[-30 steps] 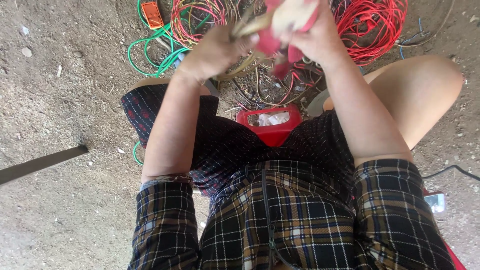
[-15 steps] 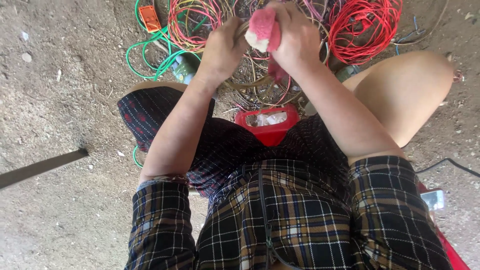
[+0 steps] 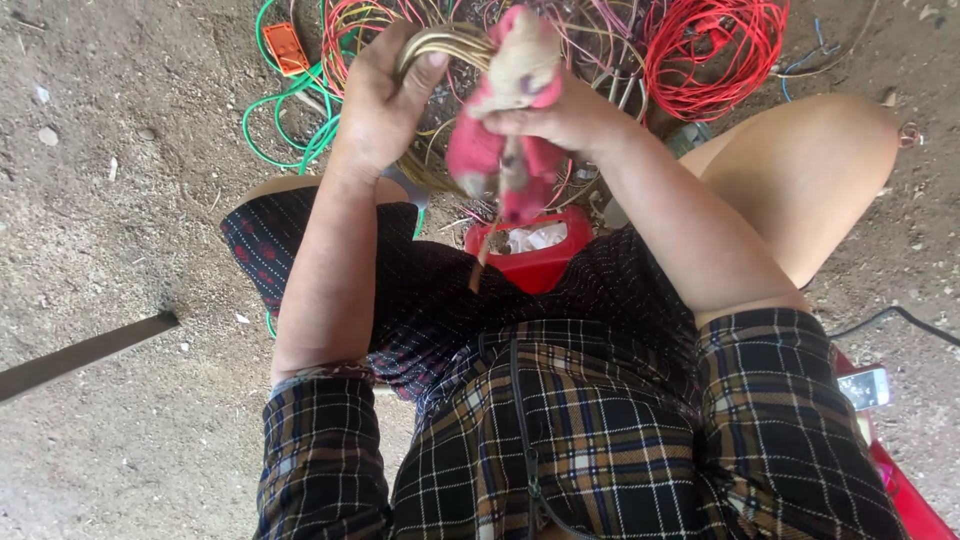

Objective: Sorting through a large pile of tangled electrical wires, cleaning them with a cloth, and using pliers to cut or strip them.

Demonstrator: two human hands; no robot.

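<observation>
My left hand (image 3: pixel 385 95) is closed around a bundle of tan wires (image 3: pixel 450 45) that curves over its fingers. My right hand (image 3: pixel 560 115) grips a red and cream work glove (image 3: pixel 505 120), bunched and hanging down from my fingers. The glove touches the wire bundle just right of my left hand. Both hands are raised above my lap, over a small red container (image 3: pixel 535 250) that sits between my knees with something pale inside it.
Tangled coils of wire lie on the dirt ahead: a red coil (image 3: pixel 715 50), green loops (image 3: pixel 285 105), pink and mixed strands. An orange block (image 3: pixel 290 45) sits among them. A dark flat bar (image 3: pixel 85 352) lies at left, a phone (image 3: pixel 865 388) at right.
Both hands have come lower and nearer in the view. The glove, earlier balled at the top, now hangs down from my right hand, and the tan wire bundle shows in my left.
</observation>
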